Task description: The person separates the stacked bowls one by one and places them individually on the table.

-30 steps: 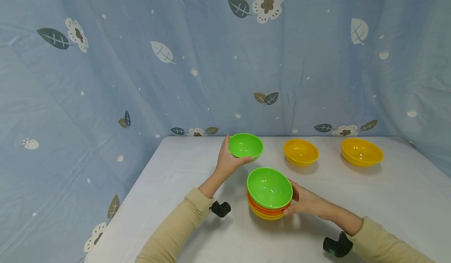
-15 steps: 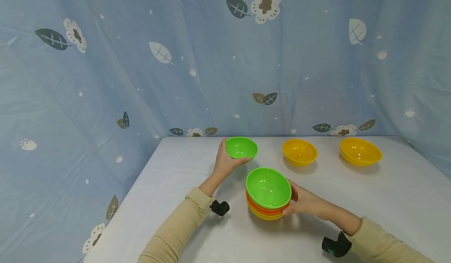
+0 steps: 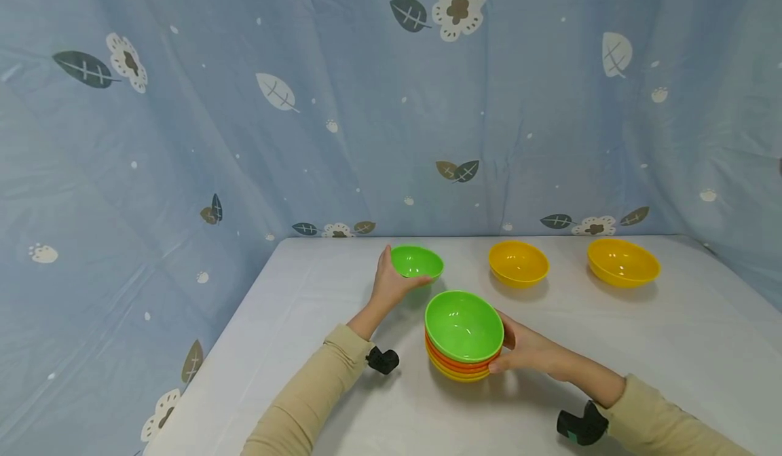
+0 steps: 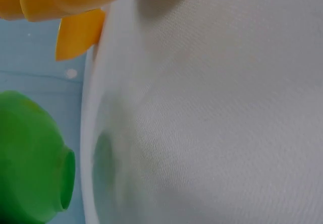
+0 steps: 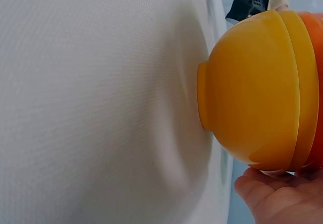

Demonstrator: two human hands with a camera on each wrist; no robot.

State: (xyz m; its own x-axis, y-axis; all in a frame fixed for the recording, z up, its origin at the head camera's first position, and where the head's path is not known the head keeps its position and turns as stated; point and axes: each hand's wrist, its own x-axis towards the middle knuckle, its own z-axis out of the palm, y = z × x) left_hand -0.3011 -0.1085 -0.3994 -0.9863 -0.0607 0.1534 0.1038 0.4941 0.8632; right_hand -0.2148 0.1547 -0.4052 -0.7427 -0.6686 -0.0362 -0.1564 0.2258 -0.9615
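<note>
My left hand grips a green bowl by its side, near the back of the table. In the left wrist view that green bowl hangs a little above the cloth, its shadow below. My right hand holds the right side of a stack of nested bowls. A green bowl tops the stack, with orange bowls under it and yellow bowls at the bottom. The stack tilts slightly; whether its foot touches the cloth I cannot tell. Right fingertips press against the lower bowls' sides.
Two separate yellow bowls stand at the back of the table, one in the middle and one farther right. White cloth covers the table. A blue patterned curtain hangs behind and along the left side.
My left hand has carried its green bowl slightly left and lower, toward the cloth. The right hand keeps its hold on the stack, nearly still.
</note>
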